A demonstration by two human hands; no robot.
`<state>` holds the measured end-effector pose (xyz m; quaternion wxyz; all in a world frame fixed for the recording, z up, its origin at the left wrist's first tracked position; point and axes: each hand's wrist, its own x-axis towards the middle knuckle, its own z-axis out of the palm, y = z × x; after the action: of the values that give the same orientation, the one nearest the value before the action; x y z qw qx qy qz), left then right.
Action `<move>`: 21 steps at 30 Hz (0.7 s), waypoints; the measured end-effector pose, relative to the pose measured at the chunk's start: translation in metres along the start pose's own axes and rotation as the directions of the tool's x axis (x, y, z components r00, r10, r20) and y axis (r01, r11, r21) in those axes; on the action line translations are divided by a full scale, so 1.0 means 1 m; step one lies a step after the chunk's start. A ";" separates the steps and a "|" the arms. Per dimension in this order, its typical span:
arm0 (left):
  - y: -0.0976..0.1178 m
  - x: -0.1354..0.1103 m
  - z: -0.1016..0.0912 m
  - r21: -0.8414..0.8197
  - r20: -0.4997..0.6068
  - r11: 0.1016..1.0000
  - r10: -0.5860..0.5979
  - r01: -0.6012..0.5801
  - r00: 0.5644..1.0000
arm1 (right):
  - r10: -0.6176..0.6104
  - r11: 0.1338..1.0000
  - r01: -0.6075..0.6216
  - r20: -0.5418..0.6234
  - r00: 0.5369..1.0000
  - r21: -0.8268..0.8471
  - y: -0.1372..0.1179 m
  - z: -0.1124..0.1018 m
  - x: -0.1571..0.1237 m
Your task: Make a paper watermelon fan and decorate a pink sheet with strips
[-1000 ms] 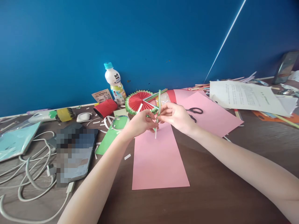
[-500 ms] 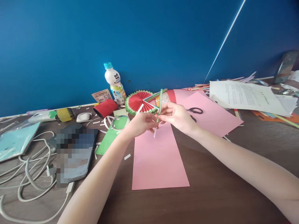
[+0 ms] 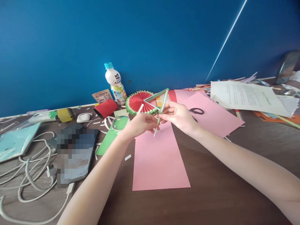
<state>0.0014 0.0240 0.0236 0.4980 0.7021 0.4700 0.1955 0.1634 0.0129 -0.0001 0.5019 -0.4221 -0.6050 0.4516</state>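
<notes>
Above the pink sheet (image 3: pixel 160 162), a narrow green-and-white paper strip (image 3: pixel 164 100) slants upward between my two hands. My right hand (image 3: pixel 181 118) pinches it from the right between thumb and fingers. On the left, my left hand (image 3: pixel 143 125) has its fingers closed around the lower part of the strip, partly hiding it. A short white end (image 3: pixel 141 108) pokes up behind the left hand; I cannot tell whether it belongs to the same strip. Just behind the hands lies a pleated red paper fan (image 3: pixel 140 101) with a green edge, its lower side partly covered.
Scissors (image 3: pixel 196 111) rest on more pink paper (image 3: pixel 211 120) at right. A tape roll (image 3: pixel 120 123) lies on green paper (image 3: pixel 106 143). A bottle (image 3: pixel 114 82) stands by the blue wall. Phone (image 3: pixel 85 159) and white cable (image 3: pixel 28 168) occupy the left; printed sheets (image 3: pixel 248 97) lie far right.
The strip's upper end has tilted to the right and looks straighter, no longer bent upright. Both hands stay in nearly the same place, still gripping it.
</notes>
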 end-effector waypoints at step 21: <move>0.002 -0.001 0.002 0.020 -0.031 1.000 -0.023 0.024 0.999 | -0.007 1.000 0.007 -0.009 1.000 0.015 0.001 -0.001 0.001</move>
<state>0.0037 0.0219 0.0248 0.4857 0.6986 0.4878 0.1955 0.1643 0.0141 -0.0011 0.5092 -0.4182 -0.6009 0.4525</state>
